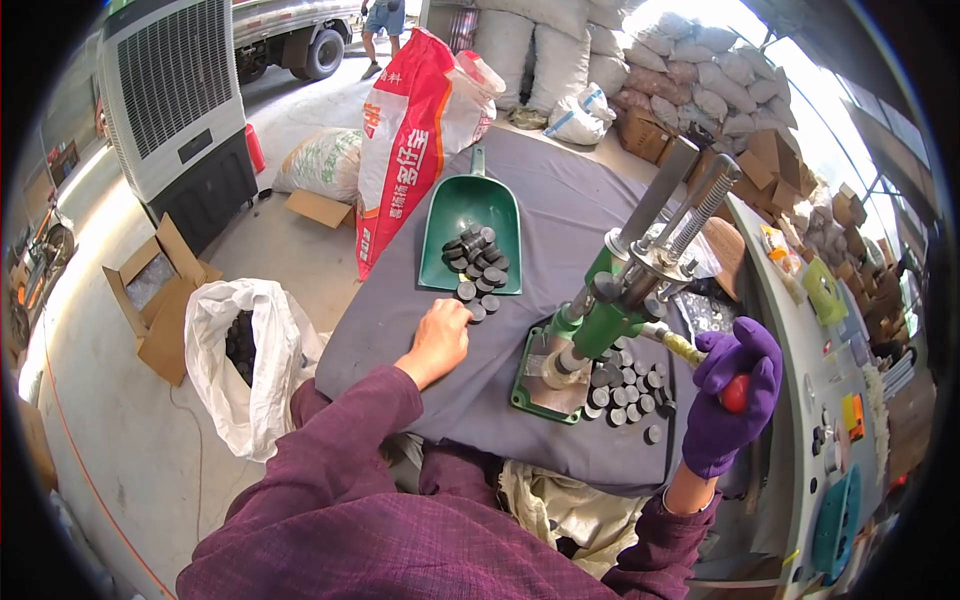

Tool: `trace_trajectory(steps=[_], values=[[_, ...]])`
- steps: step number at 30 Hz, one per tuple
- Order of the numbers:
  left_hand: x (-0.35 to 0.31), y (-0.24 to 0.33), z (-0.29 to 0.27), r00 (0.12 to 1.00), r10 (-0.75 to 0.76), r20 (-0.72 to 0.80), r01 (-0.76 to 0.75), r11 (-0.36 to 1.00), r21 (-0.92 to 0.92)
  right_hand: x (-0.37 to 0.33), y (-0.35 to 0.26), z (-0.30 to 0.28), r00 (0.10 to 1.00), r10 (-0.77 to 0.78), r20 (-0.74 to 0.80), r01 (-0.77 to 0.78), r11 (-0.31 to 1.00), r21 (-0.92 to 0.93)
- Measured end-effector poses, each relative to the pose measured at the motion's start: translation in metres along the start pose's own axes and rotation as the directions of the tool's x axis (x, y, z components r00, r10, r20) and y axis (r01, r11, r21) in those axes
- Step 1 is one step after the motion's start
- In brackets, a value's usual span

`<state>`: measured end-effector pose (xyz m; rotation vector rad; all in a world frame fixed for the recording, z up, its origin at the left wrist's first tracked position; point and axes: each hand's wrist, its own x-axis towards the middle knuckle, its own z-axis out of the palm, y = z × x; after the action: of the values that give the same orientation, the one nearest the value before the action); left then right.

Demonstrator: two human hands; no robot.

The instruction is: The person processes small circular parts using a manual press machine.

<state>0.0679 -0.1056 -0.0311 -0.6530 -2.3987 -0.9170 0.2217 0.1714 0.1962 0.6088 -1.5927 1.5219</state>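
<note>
My bare left hand [440, 340] rests on the grey cloth with its fingers curled together, fingertips at a small black disc [477, 313] near the mouth of a green dustpan [438, 222]. More black discs [472, 252] are heaped in the dustpan and spill over its front lip. In a purple glove, my right hand [735, 395] is closed round the red ball knob [735, 393] of a hand press lever. The green and metal press [600, 320] stands on the table between my hands. Several grey-topped discs [625, 390] lie beside its base.
A white sack [215, 360] holding dark pieces stands open at the left, near an open carton [165, 290]. Beyond the table are a red and white bag [405, 150] and a large air cooler [170, 100]. A side table [790, 330] with small items runs along the right.
</note>
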Motion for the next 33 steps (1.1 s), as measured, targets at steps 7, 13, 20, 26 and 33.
trace_trajectory(steps=[7,13,20,26,33], values=[[-0.014,0.037,-0.004,0.988,0.152,0.041,-0.141,0.971,-0.195,-0.002,-0.003,0.000,1.000,-0.009,-0.015,0.009,1.000,-0.013],[-0.026,0.026,-0.022,0.991,-0.050,0.124,0.039,0.995,0.090,-0.004,0.000,0.000,0.999,0.007,-0.037,-0.009,0.998,-0.065],[-0.025,0.021,-0.027,0.998,-0.039,0.057,0.035,0.997,0.064,0.003,0.000,-0.002,1.000,0.025,-0.011,-0.025,1.000,-0.003],[-0.026,0.035,-0.025,0.997,-0.071,0.030,0.076,0.981,-0.179,0.002,0.004,-0.004,1.000,0.022,-0.010,-0.022,0.999,0.028],[-0.007,0.112,0.003,0.994,0.006,0.110,0.045,0.889,-0.455,0.003,0.002,-0.006,1.000,-0.006,0.026,0.007,1.000,-0.011]])
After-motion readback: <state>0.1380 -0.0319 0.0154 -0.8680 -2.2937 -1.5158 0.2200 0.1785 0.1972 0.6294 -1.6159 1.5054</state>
